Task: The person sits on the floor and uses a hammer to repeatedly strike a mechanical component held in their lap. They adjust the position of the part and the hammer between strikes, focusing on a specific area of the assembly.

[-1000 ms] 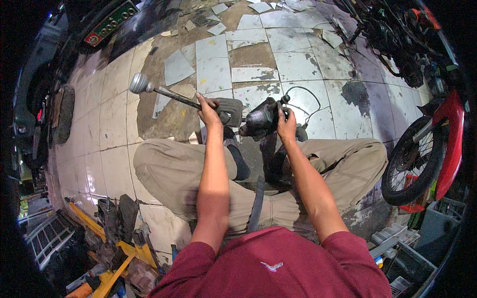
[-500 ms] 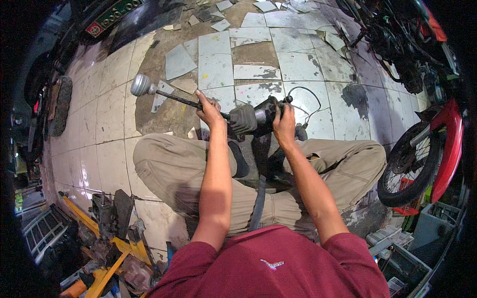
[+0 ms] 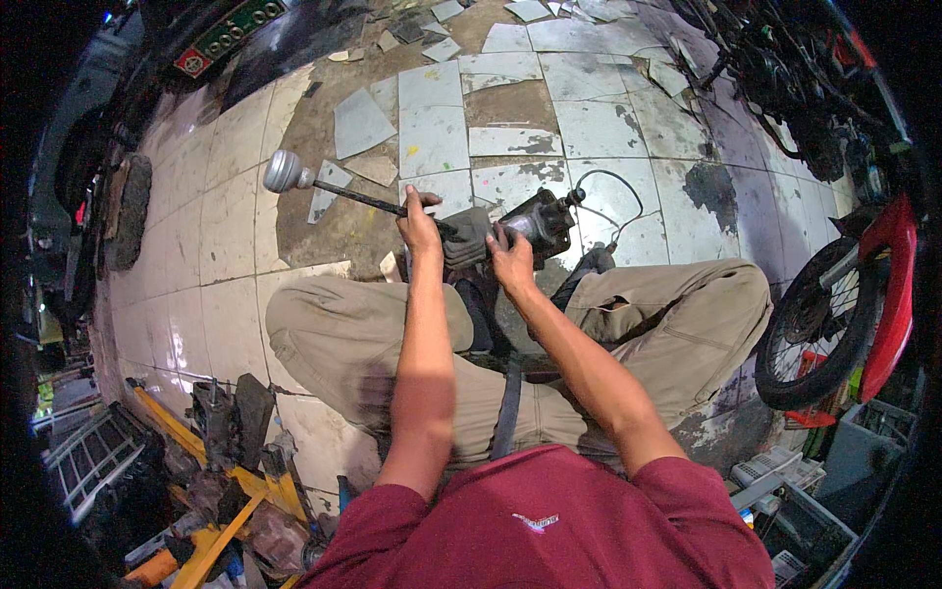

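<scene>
A gear shift lever with a silver-grey knob (image 3: pixel 286 172) and a dark rod (image 3: pixel 355 198) lies across in front of my crossed legs. My left hand (image 3: pixel 420 228) is closed round the rod near its base, thumb pointing up. Right of that hand is a ribbed grey rubber boot (image 3: pixel 465 239), then a dark metal housing (image 3: pixel 540 224). My right hand (image 3: pixel 513 265) grips where the boot meets the housing, its fingertips on top. A thin black cable (image 3: pixel 638 191) loops off the housing's right end. The undersides of these parts are hidden.
Broken tiles (image 3: pixel 363 123) lie on the floor ahead. A motorcycle wheel (image 3: pixel 814 329) under a red fender (image 3: pixel 891 294) stands at the right. Yellow metal stands (image 3: pixel 211 550) and machine parts crowd the lower left; grey crates (image 3: pixel 795 525) sit at the lower right.
My right hand has moved left, from the housing's far end to the boot's edge. The left hand still holds the rod, and the view has shifted slightly.
</scene>
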`<act>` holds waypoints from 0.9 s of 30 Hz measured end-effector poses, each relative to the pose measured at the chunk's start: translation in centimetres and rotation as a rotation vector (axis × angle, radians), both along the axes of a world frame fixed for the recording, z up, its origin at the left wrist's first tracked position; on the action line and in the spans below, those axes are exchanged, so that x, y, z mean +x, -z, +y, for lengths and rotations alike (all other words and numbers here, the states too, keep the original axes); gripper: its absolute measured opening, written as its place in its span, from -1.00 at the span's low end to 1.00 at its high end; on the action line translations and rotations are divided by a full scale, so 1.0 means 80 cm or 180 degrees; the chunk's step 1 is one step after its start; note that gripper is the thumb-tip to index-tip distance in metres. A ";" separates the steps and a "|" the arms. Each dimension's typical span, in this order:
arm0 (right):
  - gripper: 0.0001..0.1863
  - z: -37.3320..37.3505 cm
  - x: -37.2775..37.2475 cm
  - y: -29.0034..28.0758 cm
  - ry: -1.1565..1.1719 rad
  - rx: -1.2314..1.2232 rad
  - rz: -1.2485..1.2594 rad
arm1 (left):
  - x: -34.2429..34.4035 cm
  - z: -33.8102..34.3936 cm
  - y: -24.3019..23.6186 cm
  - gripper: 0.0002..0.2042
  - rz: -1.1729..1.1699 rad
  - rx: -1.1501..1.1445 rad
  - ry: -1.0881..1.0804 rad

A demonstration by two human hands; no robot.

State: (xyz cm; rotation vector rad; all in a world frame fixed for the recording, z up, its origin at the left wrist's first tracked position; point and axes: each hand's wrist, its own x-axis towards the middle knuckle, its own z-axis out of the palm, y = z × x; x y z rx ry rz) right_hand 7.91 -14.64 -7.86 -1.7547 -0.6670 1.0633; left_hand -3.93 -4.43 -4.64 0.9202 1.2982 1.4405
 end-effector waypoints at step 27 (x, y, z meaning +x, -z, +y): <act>-0.44 -0.029 0.046 0.003 -0.1199 0.0565 -0.2840 | 0.008 -0.012 -0.043 -0.50 0.1362 -0.0650 -0.0475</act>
